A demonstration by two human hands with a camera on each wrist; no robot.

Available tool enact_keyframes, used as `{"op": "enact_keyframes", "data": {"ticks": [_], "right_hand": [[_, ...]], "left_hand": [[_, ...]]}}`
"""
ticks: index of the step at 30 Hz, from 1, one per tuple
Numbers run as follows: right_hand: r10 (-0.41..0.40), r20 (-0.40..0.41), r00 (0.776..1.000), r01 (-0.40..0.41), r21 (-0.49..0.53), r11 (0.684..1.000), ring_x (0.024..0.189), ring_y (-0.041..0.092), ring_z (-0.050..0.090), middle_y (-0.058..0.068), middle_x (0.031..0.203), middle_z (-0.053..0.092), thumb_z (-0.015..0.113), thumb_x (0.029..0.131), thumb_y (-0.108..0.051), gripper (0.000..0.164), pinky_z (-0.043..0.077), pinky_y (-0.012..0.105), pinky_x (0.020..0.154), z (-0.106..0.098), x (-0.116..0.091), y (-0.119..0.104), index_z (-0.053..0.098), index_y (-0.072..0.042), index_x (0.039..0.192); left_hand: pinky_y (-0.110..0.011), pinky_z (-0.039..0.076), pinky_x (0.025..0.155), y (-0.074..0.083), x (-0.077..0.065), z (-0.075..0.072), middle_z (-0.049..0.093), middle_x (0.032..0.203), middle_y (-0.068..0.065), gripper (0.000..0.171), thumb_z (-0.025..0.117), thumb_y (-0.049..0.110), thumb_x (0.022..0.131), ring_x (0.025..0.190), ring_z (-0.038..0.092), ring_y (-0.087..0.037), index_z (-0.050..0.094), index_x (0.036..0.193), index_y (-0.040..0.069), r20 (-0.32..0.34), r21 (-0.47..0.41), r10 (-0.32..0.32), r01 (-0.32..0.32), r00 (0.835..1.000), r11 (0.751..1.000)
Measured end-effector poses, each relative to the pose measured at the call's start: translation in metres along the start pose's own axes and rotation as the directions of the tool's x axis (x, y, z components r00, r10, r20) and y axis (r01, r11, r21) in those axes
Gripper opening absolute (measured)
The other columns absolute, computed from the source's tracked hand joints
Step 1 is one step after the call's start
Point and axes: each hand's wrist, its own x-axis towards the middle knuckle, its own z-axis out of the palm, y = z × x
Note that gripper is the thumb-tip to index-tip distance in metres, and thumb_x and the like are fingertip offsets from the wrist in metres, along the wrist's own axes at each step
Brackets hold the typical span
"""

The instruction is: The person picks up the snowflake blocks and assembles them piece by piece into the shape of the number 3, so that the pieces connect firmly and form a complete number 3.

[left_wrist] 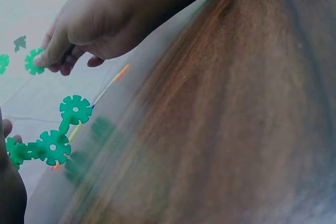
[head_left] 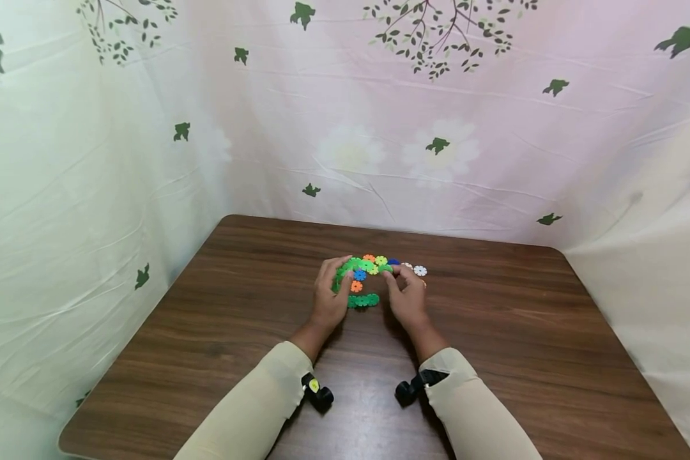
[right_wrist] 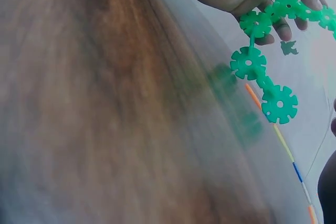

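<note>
Green notched discs joined edge to edge form a curved chain (head_left: 365, 300), held up above the table. My left hand (head_left: 329, 297) grips the chain's left side, its fingers behind and thumb in front; that hold also appears in the right wrist view, where the chain's free end (right_wrist: 279, 104) hangs down. Between thumb and fingertips, my right hand (head_left: 407, 298) pinches a green disc (left_wrist: 34, 62). In the head view, this disc is close to the upper right end of the chain; whether they touch I cannot tell.
Beyond the hands, loose discs lie flat on the brown wooden table (head_left: 236, 306), including an orange disc (head_left: 357, 287), a blue disc (head_left: 360, 275) and a white disc (head_left: 420, 271). A patterned cloth (head_left: 351, 115) hangs behind the table and along both sides.
</note>
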Motion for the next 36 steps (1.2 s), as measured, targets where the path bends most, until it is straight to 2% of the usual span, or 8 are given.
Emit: {"op": "enact_keyframes", "data": {"ticks": [5, 9, 15, 18, 21, 28, 36], "right_hand": [[0.059, 0.015, 0.998, -0.059, 0.014, 0.998, 0.093, 0.005, 0.056, 0.028, 0.100, 0.074, 0.073, 0.102, 0.001, 0.010, 0.043, 0.020, 0.085, -0.001, 0.002, -0.010, 0.077, 0.010, 0.106], [0.102, 0.019, 0.995, -0.102, -0.006, 0.995, 0.095, 0.002, 0.059, 0.027, 0.102, 0.076, 0.072, 0.104, -0.003, 0.011, 0.043, 0.024, 0.086, -0.002, 0.002, -0.018, 0.077, 0.007, 0.106], [0.126, 0.019, 0.992, -0.126, 0.036, 0.991, 0.093, 0.011, 0.065, 0.034, 0.099, 0.074, 0.072, 0.103, -0.002, 0.013, 0.043, 0.021, 0.085, 0.001, 0.003, -0.023, 0.075, 0.010, 0.105], [0.123, 0.029, 0.992, -0.124, 0.060, 0.990, 0.093, 0.010, 0.064, 0.036, 0.097, 0.072, 0.070, 0.104, 0.000, 0.013, 0.045, 0.018, 0.084, 0.001, 0.003, -0.024, 0.073, 0.012, 0.103], [0.122, 0.042, 0.992, -0.124, 0.062, 0.990, 0.094, 0.008, 0.064, 0.036, 0.097, 0.071, 0.068, 0.105, -0.001, 0.014, 0.047, 0.017, 0.085, 0.001, 0.003, -0.024, 0.072, 0.013, 0.103], [0.124, 0.087, 0.988, -0.130, 0.076, 0.989, 0.093, 0.021, 0.067, 0.037, 0.094, 0.069, 0.067, 0.107, -0.004, 0.019, 0.049, 0.018, 0.083, 0.000, 0.003, -0.026, 0.071, 0.013, 0.101], [0.094, 0.116, 0.989, -0.106, 0.104, 0.989, 0.086, 0.026, 0.068, 0.034, 0.087, 0.067, 0.065, 0.108, -0.003, 0.021, 0.052, 0.018, 0.086, 0.001, 0.004, -0.027, 0.069, 0.018, 0.102]], "left_hand": [[-0.061, 0.050, 0.113, -0.002, 0.000, 0.000, 0.064, 0.140, -0.020, 0.034, 0.062, 0.005, 0.110, 0.132, 0.063, -0.037, 0.065, 0.143, -0.001, 0.007, -0.007, -0.017, 0.017, 1.000, 1.000], [-0.061, 0.051, 0.112, -0.002, 0.001, 0.000, 0.064, 0.140, -0.020, 0.035, 0.062, 0.002, 0.109, 0.132, 0.063, -0.037, 0.066, 0.144, 0.002, 0.004, -0.005, -0.019, 0.019, 1.000, 1.000], [-0.063, 0.051, 0.110, 0.000, 0.001, 0.001, 0.064, 0.138, -0.024, 0.037, 0.063, -0.002, 0.106, 0.130, 0.063, -0.041, 0.066, 0.143, 0.002, -0.003, -0.015, -0.015, 0.015, 1.000, 1.000], [-0.064, 0.050, 0.110, -0.001, 0.001, 0.002, 0.064, 0.138, -0.025, 0.037, 0.063, -0.003, 0.106, 0.130, 0.063, -0.042, 0.066, 0.143, 0.002, 0.002, -0.012, -0.012, 0.012, 1.000, 1.000], [-0.063, 0.051, 0.111, -0.001, 0.000, 0.001, 0.064, 0.139, -0.023, 0.037, 0.063, -0.001, 0.108, 0.131, 0.063, -0.041, 0.066, 0.144, 0.003, 0.011, 0.000, -0.009, 0.009, 1.000, 1.000], [-0.061, 0.049, 0.115, 0.000, 0.001, -0.001, 0.063, 0.142, -0.021, 0.036, 0.059, 0.008, 0.112, 0.135, 0.061, -0.038, 0.064, 0.147, 0.005, 0.050, -0.005, -0.022, 0.023, 0.998, 1.000], [-0.057, 0.051, 0.114, -0.001, 0.001, 0.000, 0.064, 0.141, -0.019, 0.036, 0.060, 0.007, 0.112, 0.134, 0.063, -0.036, 0.065, 0.147, 0.006, 0.057, 0.023, -0.002, 0.000, 0.998, 1.000]]}}
